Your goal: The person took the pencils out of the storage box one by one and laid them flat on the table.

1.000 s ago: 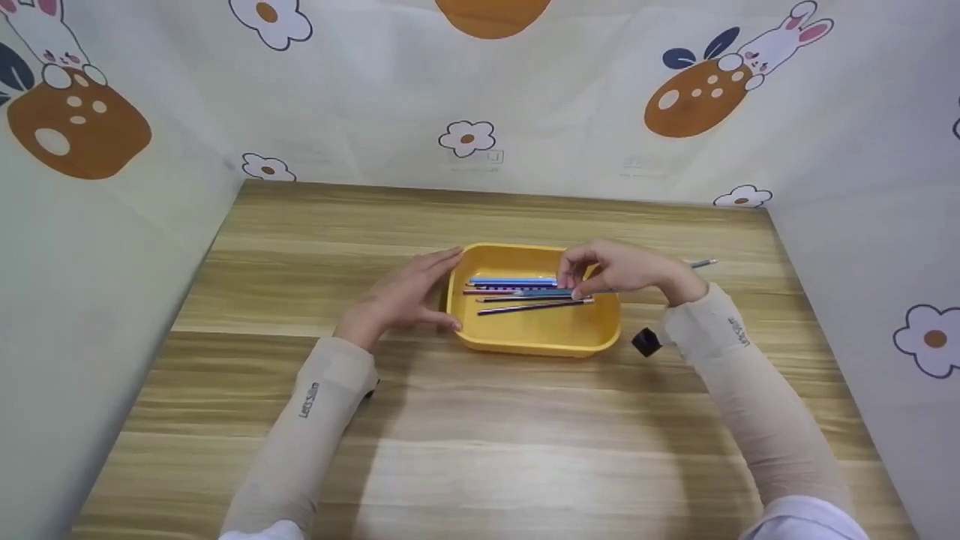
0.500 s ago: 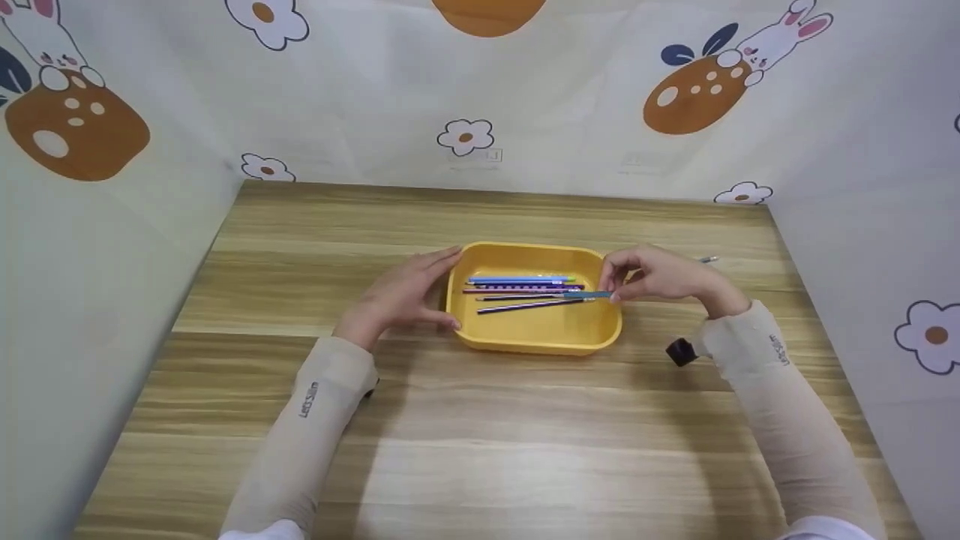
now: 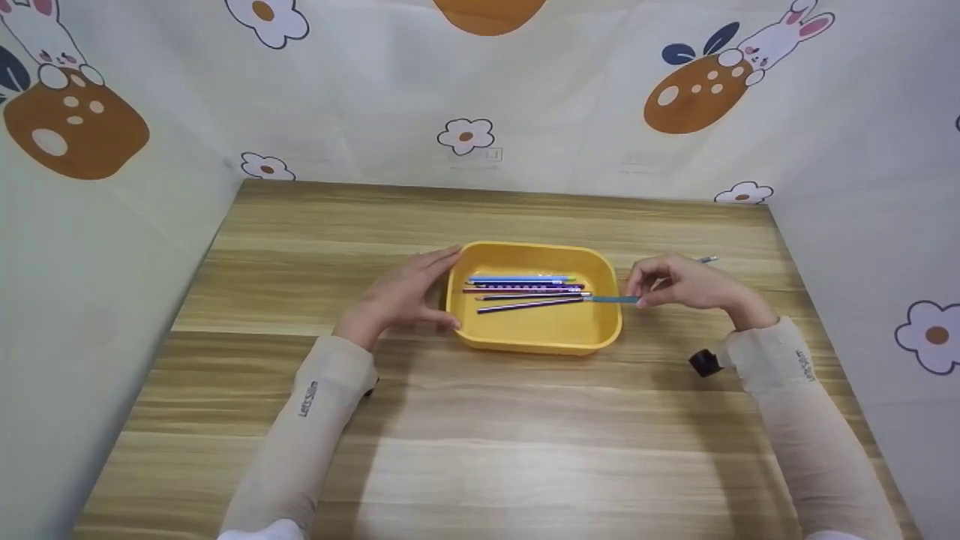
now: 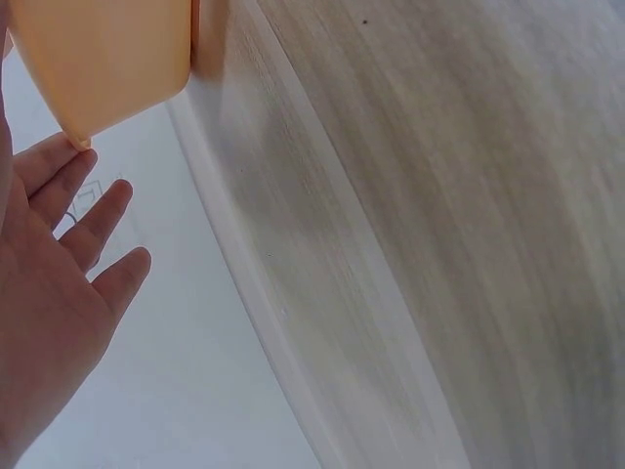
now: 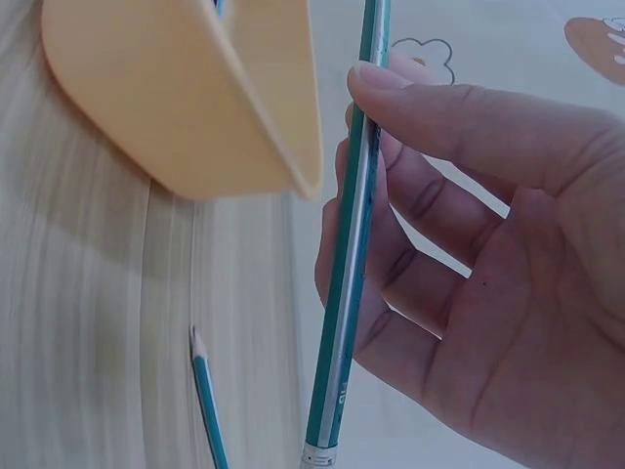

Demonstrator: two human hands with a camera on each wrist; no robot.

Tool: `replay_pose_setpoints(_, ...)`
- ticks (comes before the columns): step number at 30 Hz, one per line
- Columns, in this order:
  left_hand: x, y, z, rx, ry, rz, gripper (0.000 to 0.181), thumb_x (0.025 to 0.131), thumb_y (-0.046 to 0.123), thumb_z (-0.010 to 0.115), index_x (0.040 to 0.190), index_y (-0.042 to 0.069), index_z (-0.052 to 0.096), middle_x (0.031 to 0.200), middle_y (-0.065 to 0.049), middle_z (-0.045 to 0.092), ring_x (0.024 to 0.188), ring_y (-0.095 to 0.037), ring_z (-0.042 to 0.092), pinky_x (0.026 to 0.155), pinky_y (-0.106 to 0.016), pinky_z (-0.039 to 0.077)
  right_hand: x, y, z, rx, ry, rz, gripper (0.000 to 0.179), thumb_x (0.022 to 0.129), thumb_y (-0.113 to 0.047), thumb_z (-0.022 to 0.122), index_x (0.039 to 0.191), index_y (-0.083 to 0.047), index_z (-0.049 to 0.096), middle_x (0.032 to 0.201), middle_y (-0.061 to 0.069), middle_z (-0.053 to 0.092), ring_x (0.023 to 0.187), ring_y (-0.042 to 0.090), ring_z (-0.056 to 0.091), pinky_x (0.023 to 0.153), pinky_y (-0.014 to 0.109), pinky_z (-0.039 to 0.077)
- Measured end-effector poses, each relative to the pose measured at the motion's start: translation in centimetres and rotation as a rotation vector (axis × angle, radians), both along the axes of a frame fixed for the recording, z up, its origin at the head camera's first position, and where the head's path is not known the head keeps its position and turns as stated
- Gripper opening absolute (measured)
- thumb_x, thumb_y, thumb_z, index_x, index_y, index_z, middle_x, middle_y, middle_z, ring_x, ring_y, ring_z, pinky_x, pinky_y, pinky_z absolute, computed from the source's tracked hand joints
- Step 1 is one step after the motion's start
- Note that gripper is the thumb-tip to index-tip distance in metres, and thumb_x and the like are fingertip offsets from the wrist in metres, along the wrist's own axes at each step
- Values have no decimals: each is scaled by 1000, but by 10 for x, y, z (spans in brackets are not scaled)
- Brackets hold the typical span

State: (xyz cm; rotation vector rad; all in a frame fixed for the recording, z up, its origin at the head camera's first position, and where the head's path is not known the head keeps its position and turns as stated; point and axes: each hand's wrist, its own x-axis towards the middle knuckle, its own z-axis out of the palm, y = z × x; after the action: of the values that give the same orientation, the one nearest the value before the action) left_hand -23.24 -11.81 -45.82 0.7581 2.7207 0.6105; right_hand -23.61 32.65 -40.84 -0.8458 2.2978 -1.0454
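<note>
You hold a slim teal, silver-striped pencil [image 5: 350,239] over the right rim of a yellow, rounded plastic tray [image 3: 536,349].
Your right hand [image 3: 681,285] pinches it between thumb and fingers; a light, level pinch should keep its left end off the rim and the slender, mixed-colour pencils [image 3: 525,288] inside. Your left hand [image 3: 397,296], fingers extended, touches the tray's left end, best kept steady. Farther right, watch the second teal pencil [image 5: 211,415] on the wood-grain table [image 3: 480,435].

Pale walls [image 3: 360,97] are rising along the top and both sides of the frame, showing printed flowers [image 3: 454,139], orange fruits [image 3: 75,139] and rabbits [image 3: 775,51]. A wood-grained table [image 3: 300,225] is filling the center and bottom, where soft light [image 3: 480,480] is glowing at lower center.
</note>
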Motion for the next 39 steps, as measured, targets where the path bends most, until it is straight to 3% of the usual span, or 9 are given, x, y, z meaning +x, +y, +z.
replay_pose_setpoints(6, -1, -1, -1, 0, 53, -38, 118, 67, 69, 78, 160, 20, 24, 168, 4, 21, 153, -26, 26, 127, -47, 23, 4, 13, -6, -6, 13, -26, 13, 87, 9, 67, 96, -1, 68, 90, 5, 69, 81, 5, 62, 72, 18, 54)
replay_pose_setpoints(21, -1, -1, -1, 3, 17, -6, 118, 66, 70, 78, 160, 27, 20, 168, 9, 17, 153, -25, 24, 127, -49, 22, 9, 43, -19, 30, 57, -128, 10, 86, 6, 70, 94, 0, 68, 91, 11, 71, 81, 5, 62, 73, 17, 55)
replay_pose_setpoints(29, 0, -2, -2, 5, 19, -6, 118, 67, 69, 78, 160, 27, 20, 168, 7, 18, 154, -25, 24, 127, -49, 22, 9, 55, -22, 96, 114, -225, 8, 86, 1, 73, 92, -2, 69, 90, 15, 70, 81, 3, 60, 72, 18, 52)
replay_pose_setpoints(39, -1, -1, -1, 0, 34, -26, 117, 68, 68, 79, 160, 22, 23, 168, 7, 18, 153, -26, 25, 128, -47, 22, 6, 68, -30, 98, 174, -277, 13, 84, 8, 72, 92, -2, 70, 86, 9, 68, 78, 1, 59, 70, 16, 52)
